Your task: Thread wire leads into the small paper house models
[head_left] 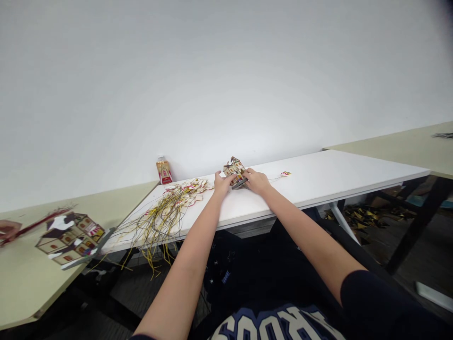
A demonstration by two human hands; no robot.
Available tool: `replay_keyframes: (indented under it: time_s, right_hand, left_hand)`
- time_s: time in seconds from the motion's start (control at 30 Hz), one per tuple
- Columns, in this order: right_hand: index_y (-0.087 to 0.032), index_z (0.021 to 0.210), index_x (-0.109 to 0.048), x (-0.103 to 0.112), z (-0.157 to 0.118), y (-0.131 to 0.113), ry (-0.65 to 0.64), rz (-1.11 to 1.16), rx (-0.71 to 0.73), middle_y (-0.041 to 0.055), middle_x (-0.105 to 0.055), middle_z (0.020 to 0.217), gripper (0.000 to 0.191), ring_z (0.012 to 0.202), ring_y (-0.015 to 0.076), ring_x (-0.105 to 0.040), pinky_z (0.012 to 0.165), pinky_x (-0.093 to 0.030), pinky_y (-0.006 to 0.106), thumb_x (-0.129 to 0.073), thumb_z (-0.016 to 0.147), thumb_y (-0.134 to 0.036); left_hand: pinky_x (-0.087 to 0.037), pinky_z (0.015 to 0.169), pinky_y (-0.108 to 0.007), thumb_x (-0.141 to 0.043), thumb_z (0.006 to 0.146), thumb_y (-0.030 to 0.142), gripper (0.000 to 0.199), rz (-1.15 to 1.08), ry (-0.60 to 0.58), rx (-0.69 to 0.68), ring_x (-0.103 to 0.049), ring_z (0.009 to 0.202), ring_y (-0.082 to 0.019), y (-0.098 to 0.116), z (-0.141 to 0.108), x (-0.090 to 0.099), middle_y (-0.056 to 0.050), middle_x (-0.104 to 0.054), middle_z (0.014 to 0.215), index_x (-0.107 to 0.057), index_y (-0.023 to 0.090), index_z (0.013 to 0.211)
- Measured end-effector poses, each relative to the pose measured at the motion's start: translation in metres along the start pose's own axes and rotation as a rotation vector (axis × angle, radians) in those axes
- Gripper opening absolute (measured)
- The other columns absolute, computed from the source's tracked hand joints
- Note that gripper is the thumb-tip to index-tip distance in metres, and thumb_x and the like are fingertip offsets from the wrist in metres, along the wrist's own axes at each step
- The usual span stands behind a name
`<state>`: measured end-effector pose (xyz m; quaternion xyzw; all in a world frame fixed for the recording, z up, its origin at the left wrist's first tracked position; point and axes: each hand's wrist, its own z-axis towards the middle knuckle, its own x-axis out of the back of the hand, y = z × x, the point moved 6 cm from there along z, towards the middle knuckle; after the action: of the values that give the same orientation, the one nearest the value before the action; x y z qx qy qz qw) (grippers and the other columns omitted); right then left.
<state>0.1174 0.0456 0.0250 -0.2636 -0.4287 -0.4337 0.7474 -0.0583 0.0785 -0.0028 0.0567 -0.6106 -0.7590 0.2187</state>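
Across the white table (318,175), the left hand (221,183) and right hand (257,180) are gripping a miniature house (233,166) between front and back edges: roof up, leaning left, base slanting up rightward! Back-left corner: gold-and-red bottle (164,171), upright, contents unclear.

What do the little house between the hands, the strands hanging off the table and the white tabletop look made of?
Little house: probably printed card or thin wood, seemingly matte; its flat panels carry window patterns. Strands: likely thin cord, finish unclear; they droop over the edge. White tabletop: perhaps laminate, smooth and evenly coloured.
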Motion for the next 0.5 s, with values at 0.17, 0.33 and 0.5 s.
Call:
replay_keyframes:
  time_s: [0.17,0.33,0.5]
  right_hand:
    - [-0.024,0.122,-0.059,-0.0007,0.0010,-0.0005,0.010,-0.014,0.010,0.0086,-0.056,0.128,0.033,0.100,0.0226,-0.062,0.076,-0.048,0.032,-0.047,0.092,-0.028]
    - [-0.023,0.122,-0.056,-0.0008,0.0016,-0.0010,0.013,-0.012,0.011,0.0092,-0.058,0.128,0.032,0.102,0.0225,-0.062,0.076,-0.047,0.031,-0.045,0.092,-0.026]
    - [-0.020,0.126,-0.049,0.0004,0.0019,0.0000,0.020,0.019,-0.035,0.0118,-0.060,0.126,0.035,0.101,0.0231,-0.062,0.077,-0.046,0.031,-0.045,0.092,-0.026]
  left_hand:
    - [-0.050,0.072,-0.031,-0.083,0.062,0.040,0.094,-0.030,0.001,0.019,-0.064,0.073,-0.019,0.0013,-0.0023,0.0002,-0.007,-0.067,0.087,-0.033,0.014,0.138]
    - [-0.050,0.071,-0.030,-0.082,0.063,0.042,0.092,-0.034,0.009,0.028,-0.064,0.074,-0.018,0.0012,-0.0038,0.0009,-0.008,-0.067,0.090,-0.034,0.016,0.137]
    - [-0.049,0.073,-0.031,-0.081,0.063,0.046,0.092,-0.004,0.023,0.066,-0.065,0.077,-0.019,-0.0013,-0.0016,0.0021,-0.010,-0.067,0.097,-0.034,0.017,0.137]
